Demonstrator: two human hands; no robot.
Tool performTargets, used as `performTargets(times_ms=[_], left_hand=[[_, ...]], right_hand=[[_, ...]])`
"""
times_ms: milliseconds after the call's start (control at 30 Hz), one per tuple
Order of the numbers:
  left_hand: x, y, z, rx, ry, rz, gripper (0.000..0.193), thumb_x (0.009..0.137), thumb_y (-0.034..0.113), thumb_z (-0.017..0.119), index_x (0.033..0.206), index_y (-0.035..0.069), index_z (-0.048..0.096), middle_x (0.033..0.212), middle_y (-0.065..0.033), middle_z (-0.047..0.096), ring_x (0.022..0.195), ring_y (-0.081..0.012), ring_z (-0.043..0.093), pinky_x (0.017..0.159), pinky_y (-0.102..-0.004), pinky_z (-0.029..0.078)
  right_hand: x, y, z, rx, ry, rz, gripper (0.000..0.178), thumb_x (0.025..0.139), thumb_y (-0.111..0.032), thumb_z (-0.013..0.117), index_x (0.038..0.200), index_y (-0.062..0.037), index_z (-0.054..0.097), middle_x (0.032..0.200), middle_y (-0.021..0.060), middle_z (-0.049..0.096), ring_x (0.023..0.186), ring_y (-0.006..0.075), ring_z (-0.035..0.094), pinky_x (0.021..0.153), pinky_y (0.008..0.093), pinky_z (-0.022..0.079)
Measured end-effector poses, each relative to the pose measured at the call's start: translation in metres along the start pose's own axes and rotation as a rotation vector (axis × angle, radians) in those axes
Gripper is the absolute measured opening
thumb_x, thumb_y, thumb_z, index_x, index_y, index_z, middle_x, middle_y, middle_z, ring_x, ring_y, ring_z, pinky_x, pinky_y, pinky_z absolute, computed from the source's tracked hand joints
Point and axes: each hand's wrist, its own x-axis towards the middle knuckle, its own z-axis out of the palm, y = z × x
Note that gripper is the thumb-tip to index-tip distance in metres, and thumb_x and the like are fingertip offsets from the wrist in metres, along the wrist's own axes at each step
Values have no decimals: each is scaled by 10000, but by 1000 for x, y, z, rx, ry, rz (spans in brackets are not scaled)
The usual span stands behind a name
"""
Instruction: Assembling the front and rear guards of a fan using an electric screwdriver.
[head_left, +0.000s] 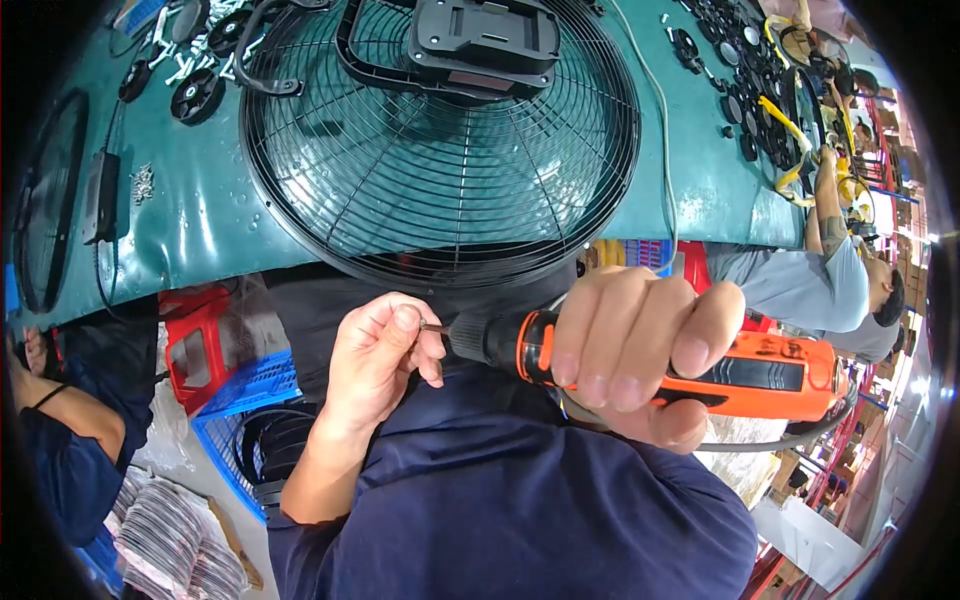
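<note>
My right hand [640,350] is wrapped around an orange and black electric screwdriver [770,375], which lies nearly level and points left. Its thin bit [436,328] reaches the fingertips of my left hand [380,350]. Thumb and forefinger there are pinched at the bit's tip on a tiny metal piece that looks like a screw [422,323], mostly hidden by the fingers. Just beyond both hands, a round black wire fan grille [460,180] rests on the green table [190,220], overhanging its near edge. A black plastic housing with a bracket [485,45] sits on top of the grille.
Small screws [143,184] lie in a pile beside a black power adapter [102,195]. Black knobs [197,96] and loose bolts are at the far left, more round black parts [740,90] at the right. Co-workers stand on both sides. A blue crate [235,440] is below left.
</note>
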Motion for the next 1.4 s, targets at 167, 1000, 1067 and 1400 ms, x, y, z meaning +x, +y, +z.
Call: performTargets(times_ms=[167,1000,1067,1400], left_hand=[[2,-2,-7,-84,-85,23,258,1036,235,568,1024,-13,640,814,-113,697,605,-150,661,571,-275,576],[14,-31,-13,-7,104,-142,289,993,267,653,912,-10,650,748,-93,688,545,-115,640,533,-240,568],[15,-32,-14,9,116,-129,294,991,272,657,909,-10,648,741,-91,686,545,-115,637,539,-242,568],[24,-28,-35,94,54,197,386,986,299,660,1185,-25,598,1120,-136,684,957,-179,681,767,-313,596]], right_hand=[[-3,1,-4,29,3,-39,345,919,-151,704,1140,-41,464,841,81,600,690,213,620,616,364,547],[0,1,-10,-201,-326,-9,342,839,-128,764,1066,-25,530,837,92,654,713,222,674,629,365,606],[-1,3,-8,-211,-333,2,340,839,-128,763,1062,-27,527,837,92,653,711,222,675,626,364,605],[9,13,3,-336,-355,43,338,835,-97,745,1065,-40,504,822,84,650,671,212,657,607,353,592]])
